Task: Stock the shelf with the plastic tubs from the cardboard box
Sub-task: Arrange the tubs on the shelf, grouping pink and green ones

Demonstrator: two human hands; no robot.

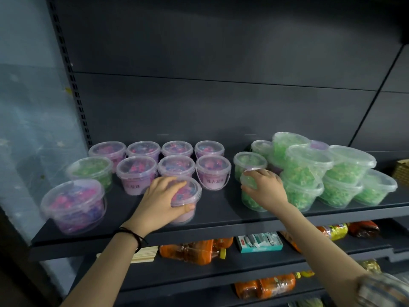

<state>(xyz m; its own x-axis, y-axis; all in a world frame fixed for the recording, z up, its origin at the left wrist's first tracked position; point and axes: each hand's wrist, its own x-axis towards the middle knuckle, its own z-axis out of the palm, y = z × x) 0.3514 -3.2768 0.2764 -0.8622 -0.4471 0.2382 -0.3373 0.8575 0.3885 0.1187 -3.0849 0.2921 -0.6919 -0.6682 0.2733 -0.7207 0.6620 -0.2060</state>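
The shelf (221, 216) already holds many tubs (the cardboard box is out of view). Placing seems in hand: the left hand (161, 200) curls round a pink tub (188, 196) at near middle, and the right hand (267, 189) clasps a green tub (249, 181) on another at near right. Next, probably, release both squarely.

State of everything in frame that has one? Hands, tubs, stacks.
left hand: grips the front pink tub from above
front pink tub: lidded, on the shelf
right hand: grips a green tub
green tub: lidded, at the shelf front
other pink tubs: lidded, upright, in rows
right green tubs: lidded, stacked two high
lone green tub: lidded, upright, among the pink ones
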